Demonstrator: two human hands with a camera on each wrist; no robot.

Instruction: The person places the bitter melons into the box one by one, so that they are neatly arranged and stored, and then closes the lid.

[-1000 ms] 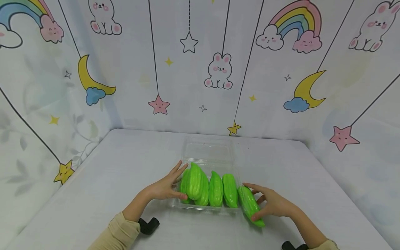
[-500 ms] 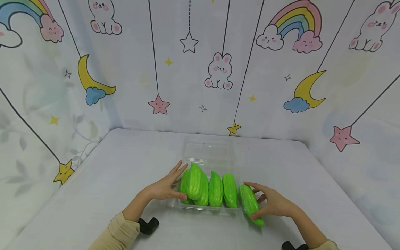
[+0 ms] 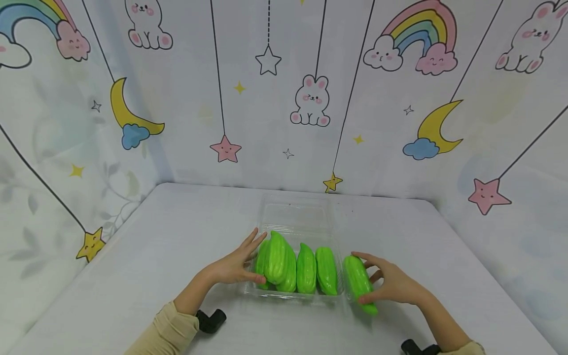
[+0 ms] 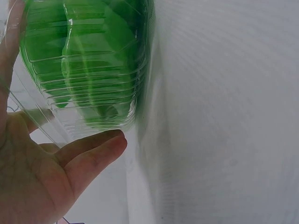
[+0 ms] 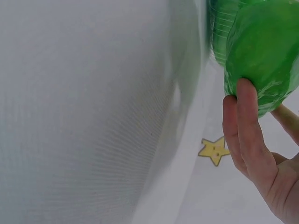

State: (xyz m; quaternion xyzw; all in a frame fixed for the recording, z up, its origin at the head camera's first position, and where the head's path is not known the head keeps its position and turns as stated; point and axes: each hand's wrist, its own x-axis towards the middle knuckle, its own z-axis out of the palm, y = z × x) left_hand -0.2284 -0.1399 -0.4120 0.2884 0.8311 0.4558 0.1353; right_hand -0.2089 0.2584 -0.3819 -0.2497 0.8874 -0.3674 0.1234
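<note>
A clear plastic container (image 3: 266, 295) with its lid (image 3: 293, 212) laid back stands mid-table, holding several bright green ridged gourds (image 3: 306, 268) side by side. At its left end, my left hand (image 3: 232, 264) rests with fingers spread and straight along the wall, thumb over the front corner. The left wrist view shows the ribbed container wall (image 4: 93, 88) beside my fingers. Just off the right end, my right hand (image 3: 390, 283) grips another green gourd (image 3: 357, 281) between thumb and fingers. In the right wrist view, this held gourd (image 5: 261, 51) looks wrapped in shiny film and overlaps the container behind.
A white cloth covers the table (image 3: 195, 212), which ends at a printed backdrop (image 3: 186, 118) with rabbits, stars and rainbows. Black wrist fittings (image 3: 211, 320) sit beside both wrists, close to the tabletop.
My right hand has shifted slightly away and to the right with the gourd, whose near end has risen and turned more upright. The left hand and the container stay put.
</note>
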